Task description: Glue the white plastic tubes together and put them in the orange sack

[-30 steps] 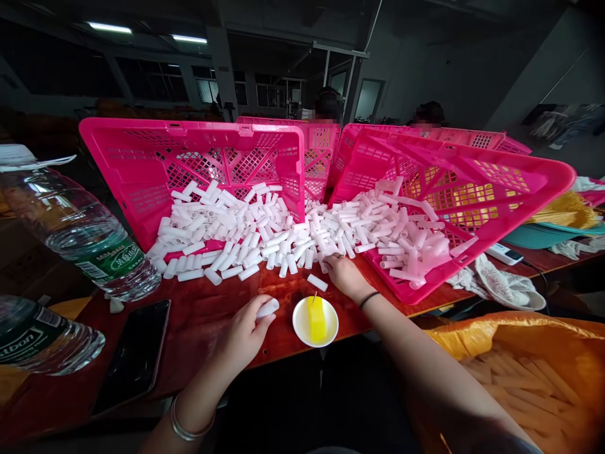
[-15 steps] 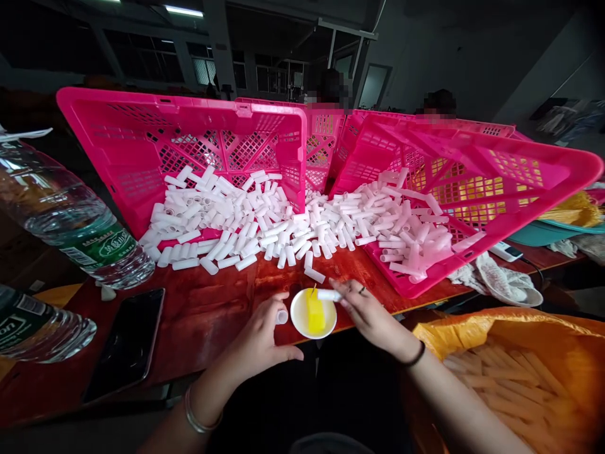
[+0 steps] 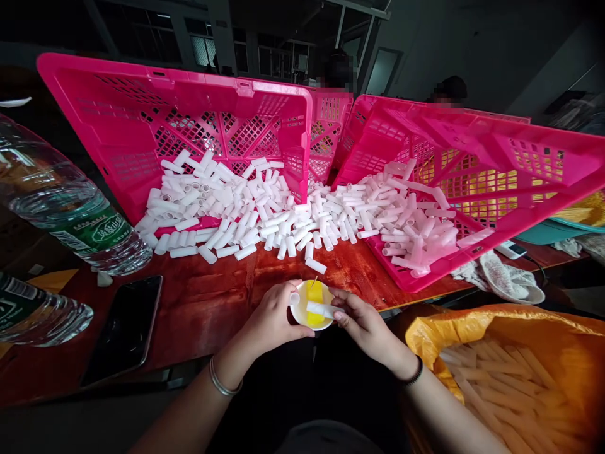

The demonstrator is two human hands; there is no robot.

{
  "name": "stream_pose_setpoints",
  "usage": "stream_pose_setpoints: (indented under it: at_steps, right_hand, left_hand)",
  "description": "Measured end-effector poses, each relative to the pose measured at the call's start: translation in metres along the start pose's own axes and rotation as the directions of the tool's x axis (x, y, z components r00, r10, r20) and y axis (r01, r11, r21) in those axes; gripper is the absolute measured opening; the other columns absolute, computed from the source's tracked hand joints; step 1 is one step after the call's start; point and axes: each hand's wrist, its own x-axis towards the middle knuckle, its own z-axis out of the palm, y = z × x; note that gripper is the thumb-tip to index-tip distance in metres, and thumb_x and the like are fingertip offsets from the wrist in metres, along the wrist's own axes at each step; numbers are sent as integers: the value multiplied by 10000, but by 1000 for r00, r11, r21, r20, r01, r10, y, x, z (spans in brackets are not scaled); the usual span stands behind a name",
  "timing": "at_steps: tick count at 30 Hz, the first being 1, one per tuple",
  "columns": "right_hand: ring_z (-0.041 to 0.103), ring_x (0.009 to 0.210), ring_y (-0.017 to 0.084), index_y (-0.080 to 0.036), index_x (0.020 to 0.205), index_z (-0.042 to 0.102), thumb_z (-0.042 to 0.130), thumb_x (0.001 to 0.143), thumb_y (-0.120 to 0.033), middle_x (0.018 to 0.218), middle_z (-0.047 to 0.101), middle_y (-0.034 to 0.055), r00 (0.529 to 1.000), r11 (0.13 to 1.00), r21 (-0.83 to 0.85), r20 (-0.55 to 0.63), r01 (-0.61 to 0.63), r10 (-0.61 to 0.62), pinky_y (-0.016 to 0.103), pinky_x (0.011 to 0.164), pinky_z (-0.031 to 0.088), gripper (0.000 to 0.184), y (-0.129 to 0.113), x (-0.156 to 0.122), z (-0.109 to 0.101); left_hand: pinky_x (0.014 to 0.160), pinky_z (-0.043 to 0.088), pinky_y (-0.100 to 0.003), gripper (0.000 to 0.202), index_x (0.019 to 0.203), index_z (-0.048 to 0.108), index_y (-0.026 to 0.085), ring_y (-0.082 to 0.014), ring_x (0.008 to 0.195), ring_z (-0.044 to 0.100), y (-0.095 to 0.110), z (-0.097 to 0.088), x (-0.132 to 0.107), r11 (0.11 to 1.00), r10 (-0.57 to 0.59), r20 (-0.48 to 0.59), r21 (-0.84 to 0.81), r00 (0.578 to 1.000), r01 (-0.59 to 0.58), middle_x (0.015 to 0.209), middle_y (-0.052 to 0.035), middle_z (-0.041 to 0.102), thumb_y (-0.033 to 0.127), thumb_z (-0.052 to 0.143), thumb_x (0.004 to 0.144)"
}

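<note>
My left hand (image 3: 271,321) pinches a short white plastic tube (image 3: 294,299) at the left rim of a small white dish (image 3: 302,315). A yellow sponge block (image 3: 314,296) sits in the dish. My right hand (image 3: 362,321) holds another white tube (image 3: 320,309) by its end, lying across the dish over the sponge. Both hands are close together at the near edge of the red wooden table (image 3: 208,302). A large heap of white tubes (image 3: 265,211) spills from two tipped pink crates onto the table behind.
Pink crates stand tilted at left (image 3: 155,120) and right (image 3: 472,164). Two water bottles (image 3: 66,208) lie at left beside a black phone (image 3: 125,328). An orange bag (image 3: 510,372) of long pale tubes is at lower right. A cloth (image 3: 496,277) lies right. People sit behind the crates.
My right hand picked a tube from the heap and brought it back over the dish. My left hand moved its tube right, up to the dish rim.
</note>
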Motion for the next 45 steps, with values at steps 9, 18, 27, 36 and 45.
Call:
stream_pose_setpoints:
  at_steps: [9,18,27,36,45]
  right_hand:
    - [625,952,218,-247,1143,566,543,919,-219,1031,608,88,992,999,6,-119,39,-38,382,812,558,226,4,-3,10]
    - [605,963,229,-241,953,641,572,897,-225,993,591,89,980,996,-43,-184,75,-82,394,814,546,90,1,-3,14]
    - [615,983,227,-221,996,641,536,920,-222,1023,614,102,984,998,-45,-173,42,-49,392,836,548,129,0,-3,16]
    - [654,985,230,-235,1045,638,544,920,-204,1073,683,101,974,988,-121,-193,93,-116,406,860,553,159,7,-8,12]
    - [696,858,188,-252,1033,611,624,893,-315,990,716,57,915,926,377,-385,34,123,316,729,598,154,-21,-1,14]
  left_hand:
    - [1009,451,-503,850,1251,468,239,-320,1190,542,-1,2,-1,1000,12,-18,0,1000,-12,1325,-115,556,334,896,522]
    - [999,456,-502,831,1222,506,246,-319,1145,574,4,-1,1,1000,-4,-31,11,1000,5,1291,-108,587,331,902,497]
    - [1017,430,-510,807,1226,486,234,-321,1182,552,-1,0,2,999,-3,-19,47,1000,4,1310,-120,576,332,891,534]
    - [996,435,-509,817,1222,463,244,-325,1161,560,-1,-2,5,991,55,-11,120,998,-53,1280,-116,587,340,882,527]
    - [838,512,-361,149,1062,481,212,-219,966,620,25,-31,-1,945,176,92,262,980,-195,1034,-82,616,258,375,969]
